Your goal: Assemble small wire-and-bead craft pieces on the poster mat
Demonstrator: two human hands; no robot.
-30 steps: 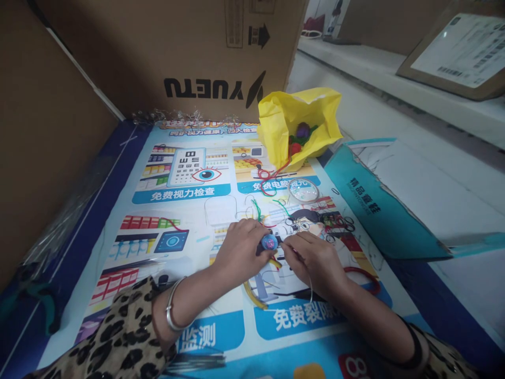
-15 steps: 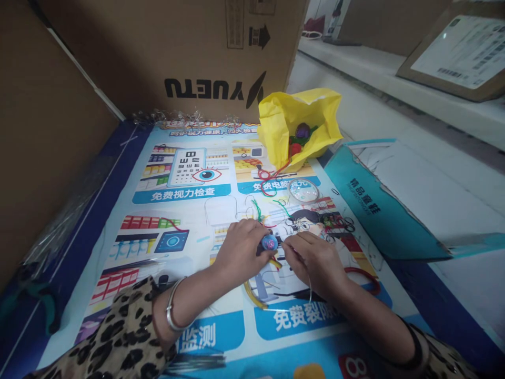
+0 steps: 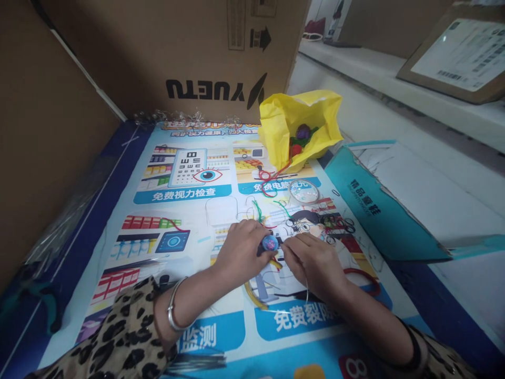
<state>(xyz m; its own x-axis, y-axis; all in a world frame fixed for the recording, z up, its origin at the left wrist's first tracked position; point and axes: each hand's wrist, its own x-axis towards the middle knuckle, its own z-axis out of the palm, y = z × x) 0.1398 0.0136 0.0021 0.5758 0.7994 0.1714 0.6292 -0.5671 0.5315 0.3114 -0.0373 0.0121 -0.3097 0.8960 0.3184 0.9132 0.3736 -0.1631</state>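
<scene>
Hands [image 3: 281,255] close together over a printed sheet [image 3: 189,208], sleeves in leopard print. Left hand [image 3: 243,250]: thumb and fingers curled in, gripping a small blue round piece [image 3: 270,242] with a pinkish middle, right at the fingertips. Right hand [image 3: 315,260]: fingers bent and pinched together just beside the blue piece, near enough to seem in contact — cannot tell what sits between the tips. Below the right fingers, a thin pale strand [image 3: 307,288], hanging in a curve. On the left wrist, a silver bracelet [image 3: 171,310].

Just beyond the fingers, short green cords [image 3: 258,211]; a little farther, a round clear dish [image 3: 317,197] with small shiny bits inside. Nearer the body than the left fingertips, a curved yellow cord [image 3: 253,297]. To the right of the right hand, a thick red cord [image 3: 375,288].

Well past the fingers, a yellow bag [image 3: 272,129], open, with red, green and purple items inside — red strands spilling out toward the hands. Off to the right of the fingers, a teal box [image 3: 366,205]; behind everything, upright cardboard [image 3: 197,50] with upside-down lettering.
</scene>
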